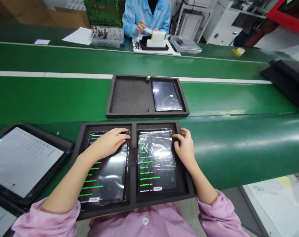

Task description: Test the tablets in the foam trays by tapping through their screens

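A dark foam tray with two compartments lies in front of me, a tablet in each. Both tablets have film over their screens and show a list of tests in green text. My left hand reaches over the left tablet, fingers stretched out toward its upper right corner. At the upper right edge of the right tablet, my right hand rests over the tray's rim. Its fingers are bent but apart, with the fingertips by the tablet's edge. Neither hand grips anything visibly.
A second foam tray lies beyond, holding one dark tablet on its right. More lit tablets are at left. Dark foam pieces lie at right. A co-worker in blue sits across the green bench, near plastic boxes.
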`<state>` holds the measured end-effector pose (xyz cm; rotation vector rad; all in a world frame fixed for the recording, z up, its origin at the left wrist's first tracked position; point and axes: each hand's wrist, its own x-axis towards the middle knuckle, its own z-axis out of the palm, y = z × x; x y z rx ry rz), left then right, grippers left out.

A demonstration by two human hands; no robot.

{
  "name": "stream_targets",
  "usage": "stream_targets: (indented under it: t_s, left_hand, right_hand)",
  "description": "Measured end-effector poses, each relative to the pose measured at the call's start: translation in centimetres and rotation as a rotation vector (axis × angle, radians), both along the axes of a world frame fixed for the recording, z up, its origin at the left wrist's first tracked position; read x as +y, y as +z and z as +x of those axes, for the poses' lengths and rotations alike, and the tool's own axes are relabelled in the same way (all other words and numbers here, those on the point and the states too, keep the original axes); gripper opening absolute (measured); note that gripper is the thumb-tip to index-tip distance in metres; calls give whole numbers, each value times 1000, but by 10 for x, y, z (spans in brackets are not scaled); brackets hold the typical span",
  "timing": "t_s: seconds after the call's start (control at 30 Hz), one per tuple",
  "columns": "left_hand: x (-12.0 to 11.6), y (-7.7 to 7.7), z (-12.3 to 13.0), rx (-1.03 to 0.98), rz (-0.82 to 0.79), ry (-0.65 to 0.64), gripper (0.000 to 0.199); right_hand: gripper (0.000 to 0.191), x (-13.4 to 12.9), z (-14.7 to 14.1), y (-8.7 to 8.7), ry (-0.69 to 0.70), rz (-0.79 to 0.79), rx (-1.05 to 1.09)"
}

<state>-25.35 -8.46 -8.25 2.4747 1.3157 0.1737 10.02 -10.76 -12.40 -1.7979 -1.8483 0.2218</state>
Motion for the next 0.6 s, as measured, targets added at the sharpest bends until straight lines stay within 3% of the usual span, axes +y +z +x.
stream_targets:
  t_s: [0.37, 0.6]
  left_hand:
    - [-2, -5, -1, 13, 25, -5, 57]
    - [-4, -1, 9, 105, 47, 17, 55]
  right_hand:
    - [33, 2, 4, -5, 9, 27, -4]
    - [36, 5, 6, -10, 32, 0, 49]
